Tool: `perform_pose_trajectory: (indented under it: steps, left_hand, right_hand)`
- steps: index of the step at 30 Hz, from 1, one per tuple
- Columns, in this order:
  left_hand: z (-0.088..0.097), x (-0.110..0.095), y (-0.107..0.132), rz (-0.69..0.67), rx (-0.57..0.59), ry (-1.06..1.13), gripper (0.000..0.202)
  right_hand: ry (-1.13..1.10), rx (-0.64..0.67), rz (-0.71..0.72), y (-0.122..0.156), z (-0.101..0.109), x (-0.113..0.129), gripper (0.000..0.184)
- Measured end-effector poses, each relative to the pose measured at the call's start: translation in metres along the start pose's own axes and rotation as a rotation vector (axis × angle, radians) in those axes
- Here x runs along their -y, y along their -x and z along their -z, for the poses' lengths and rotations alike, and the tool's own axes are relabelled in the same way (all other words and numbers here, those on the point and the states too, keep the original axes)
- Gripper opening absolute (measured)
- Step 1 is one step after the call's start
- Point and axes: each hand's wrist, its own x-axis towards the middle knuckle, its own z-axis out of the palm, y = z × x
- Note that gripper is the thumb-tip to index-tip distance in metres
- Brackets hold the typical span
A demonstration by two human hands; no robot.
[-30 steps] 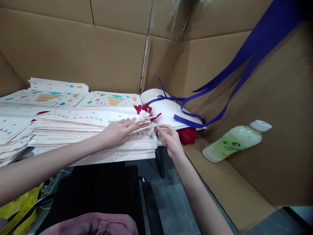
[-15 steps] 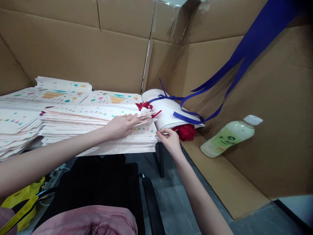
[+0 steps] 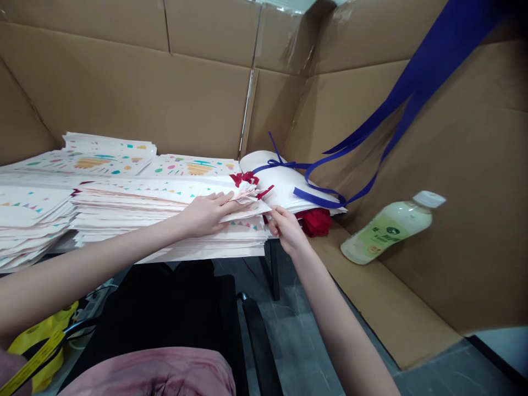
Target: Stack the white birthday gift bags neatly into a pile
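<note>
A thick stack of white printed paper (image 3: pixel 165 190) with small coloured triangles lies in front of me; whether it is flat sheets or folded bags I cannot tell. My left hand (image 3: pixel 206 213) rests on its right part, fingers stretched out toward the right end. At that end my right hand (image 3: pixel 285 226) pinches the corner of one paper sheet (image 3: pixel 260 207), which is raised a little from those below. Red ribbon (image 3: pixel 245 179) lies on top of the stack, close to both hands. Beside it is a white paper roll (image 3: pixel 272 176) tied with blue ribbon (image 3: pixel 325 193).
More printed paper stacks (image 3: pixel 33 212) are at the left and back. A red bunch (image 3: pixel 317 221) sits under the roll. Cardboard walls (image 3: pixel 198 99) enclose the table. A drink bottle (image 3: pixel 390 228) leans at the right. A black chair armrest (image 3: pixel 259 341) is below.
My right hand has risen slightly and now pinches a paper corner, lifting it. My left hand's fingers have shifted slightly right along the stack.
</note>
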Motion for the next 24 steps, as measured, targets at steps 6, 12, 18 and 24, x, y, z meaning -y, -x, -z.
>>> perform_pose_trajectory:
  steps: [6, 12, 18, 24]
  left_hand:
    - [-0.002, 0.0, -0.001, 0.024, 0.01, 0.014, 0.058]
    - [-0.003, 0.001, 0.0, 0.018, -0.005, 0.006, 0.057]
    - [-0.004, 0.002, 0.0, 0.003, -0.007, -0.003, 0.059]
    - [-0.004, 0.001, 0.0, 0.012, -0.005, -0.008, 0.059]
  right_hand:
    - [-0.029, -0.032, -0.011, 0.017, 0.009, -0.008, 0.041]
    - [-0.022, -0.023, -0.054, 0.024, 0.012, -0.011, 0.034]
    - [-0.034, -0.02, -0.065, 0.021, 0.009, -0.01, 0.032]
    - [-0.055, 0.011, -0.088, 0.016, 0.004, -0.006, 0.034]
